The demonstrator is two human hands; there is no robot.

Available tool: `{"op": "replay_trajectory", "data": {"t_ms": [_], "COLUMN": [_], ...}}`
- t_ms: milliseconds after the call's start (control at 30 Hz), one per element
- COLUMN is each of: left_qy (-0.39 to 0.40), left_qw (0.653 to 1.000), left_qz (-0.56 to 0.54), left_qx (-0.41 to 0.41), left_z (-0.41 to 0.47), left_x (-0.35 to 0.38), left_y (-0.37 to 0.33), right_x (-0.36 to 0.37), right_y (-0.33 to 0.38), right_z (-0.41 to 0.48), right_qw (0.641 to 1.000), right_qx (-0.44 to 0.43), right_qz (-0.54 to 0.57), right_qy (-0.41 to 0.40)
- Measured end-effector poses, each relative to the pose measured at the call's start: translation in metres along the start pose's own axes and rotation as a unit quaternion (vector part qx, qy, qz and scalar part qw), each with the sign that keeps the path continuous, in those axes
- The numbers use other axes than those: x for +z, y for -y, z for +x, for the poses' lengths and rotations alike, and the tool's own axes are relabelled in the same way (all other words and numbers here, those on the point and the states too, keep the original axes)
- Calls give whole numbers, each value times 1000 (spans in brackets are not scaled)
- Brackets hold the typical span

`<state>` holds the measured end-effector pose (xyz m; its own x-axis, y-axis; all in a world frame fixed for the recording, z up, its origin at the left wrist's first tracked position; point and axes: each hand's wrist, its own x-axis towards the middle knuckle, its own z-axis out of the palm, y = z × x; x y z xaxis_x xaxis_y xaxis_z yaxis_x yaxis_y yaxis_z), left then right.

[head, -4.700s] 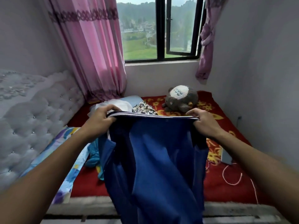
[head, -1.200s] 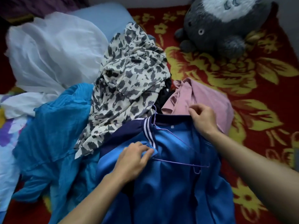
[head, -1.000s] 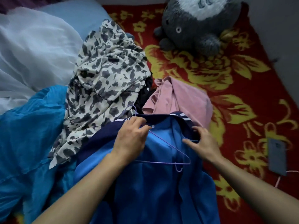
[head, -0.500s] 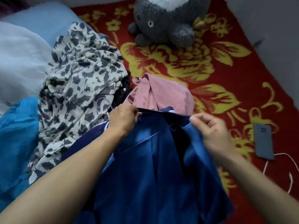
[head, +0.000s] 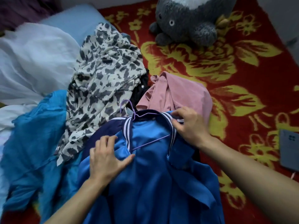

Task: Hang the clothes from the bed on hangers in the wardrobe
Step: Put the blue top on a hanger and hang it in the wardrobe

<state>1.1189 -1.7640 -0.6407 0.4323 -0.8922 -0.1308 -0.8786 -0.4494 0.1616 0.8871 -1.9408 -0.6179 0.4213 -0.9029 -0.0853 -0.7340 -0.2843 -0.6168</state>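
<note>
Shown: the person's left hand (head: 106,159) and right hand (head: 191,126), both bare. Each continues into a bare forearm, the left forearm (head: 72,199) and the right forearm (head: 250,172), uncovered as far as the frame edge. Finger detail is softened by blur.

We see the blue track jacket (head: 153,183) as smooth cloth with a faint sheen, and the hanger (head: 151,142) as thin, smooth wire. The spotted garment (head: 103,81) looks light and crinkled, the pink garment (head: 186,92) finely ribbed, the teal garment (head: 32,135) creased. We find the plush toy (head: 191,21) fuzzy and the bed blanket (head: 242,78) a matt pile.
</note>
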Motion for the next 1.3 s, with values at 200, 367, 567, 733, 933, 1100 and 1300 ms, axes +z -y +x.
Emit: {"op": "replay_trajectory", "data": {"t_ms": [200, 367, 567, 733, 933, 1100, 1300], "left_qy": [-70, 25, 19, 20, 81, -19, -51], "left_qw": [988, 976, 957, 986, 988, 972, 954], "left_qz": [-124, -217, -279, -158, -122, -232, -275], "left_qx": [-51, -18, -75, -48, -55, -24, 110], "left_z": [-13, 5, 18, 65, 79, 71, 71], "left_x": [-2, -3, -8, -2, 13, -16, -111], "left_y": [23, -11, 9, 17, 44, 45, 5], "right_x": [31, 54, 48, 77, 73, 4, -64], "right_y": [19, 32, 29, 56, 30, 21, 84], "right_z": [43, 39, 45, 58, 74, 72, 42], "right_qw": [971, 988, 979, 968, 953, 990, 987], "right_qx": [41, 71, 10, -92, -105, -79, -149], "right_qz": [-189, -98, -185, -210, -278, -111, 15], "right_qy": [144, 92, 90, 105, 48, -32, -54]}}
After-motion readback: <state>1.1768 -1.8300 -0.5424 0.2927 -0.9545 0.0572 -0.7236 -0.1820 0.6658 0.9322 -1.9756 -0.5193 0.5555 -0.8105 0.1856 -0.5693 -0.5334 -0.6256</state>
